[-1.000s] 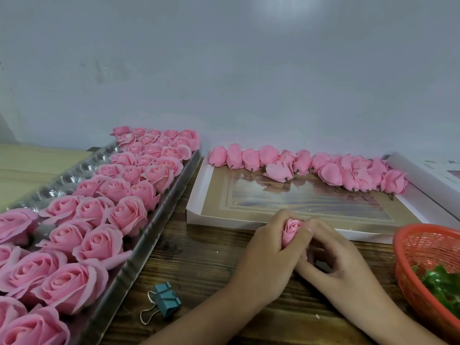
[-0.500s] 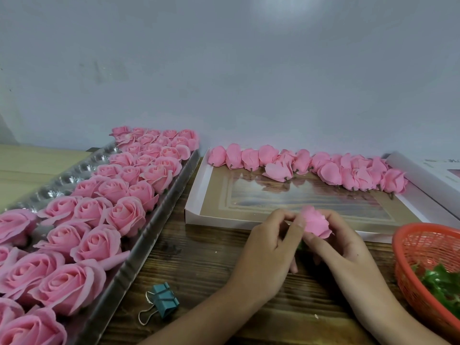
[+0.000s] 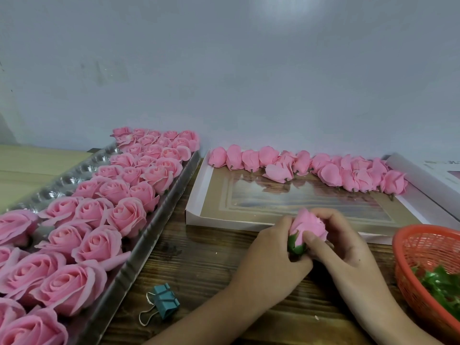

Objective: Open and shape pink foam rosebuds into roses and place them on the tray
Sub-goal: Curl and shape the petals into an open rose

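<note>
Head view: left hand (image 3: 271, 247) grips the rosebud (image 3: 310, 226) by its green base, and right hand (image 3: 343, 245) pinches the petals. The bud is held above the table, well right of the tray (image 3: 159, 220). Step: opening the bud. Next, probably: peel the outer petals outward gently, then place it on the tray.

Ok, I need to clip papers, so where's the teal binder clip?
Head view, lower left of centre: the binder clip lies on the wooden table, just right of the tray rim and below-left of the left hand.

Close together, left hand (image 3: 270, 250) and right hand (image 3: 348, 247), fingers curled.
</note>
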